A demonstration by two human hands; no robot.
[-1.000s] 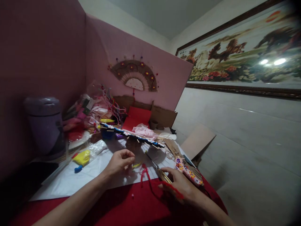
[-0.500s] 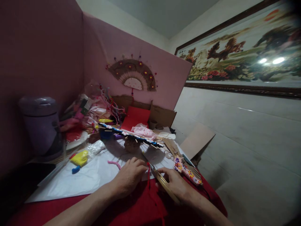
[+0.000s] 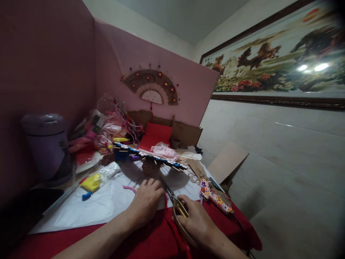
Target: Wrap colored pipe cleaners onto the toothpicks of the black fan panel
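My right hand (image 3: 198, 219) is closed around the gold handles of a pair of scissors (image 3: 180, 210). Their dark blades point up and left over the white sheet (image 3: 88, 212), beside my left fingertips. My left hand (image 3: 147, 199) is back-up with its fingers curled, closed on a red pipe cleaner (image 3: 176, 233). The grip itself is hidden behind the fingers. From there the pipe cleaner trails down over the red tablecloth (image 3: 129, 241), passing beside the scissors. A short pink pipe cleaner (image 3: 129, 187) lies just left of my left hand.
Beyond my hands a black fan-shaped piece (image 3: 151, 155) with blue and white trim rests on a brown lump (image 3: 150, 167). A flower-patterned glue gun (image 3: 215, 198) lies right. At left are a purple cup (image 3: 48, 147) and a bag with yellow clay (image 3: 91, 182).
My left hand has turned palm-down and moved right, towards the scissors. The scissors have turned, showing their handle loops more. The pink pipe cleaner has come into view on the sheet.
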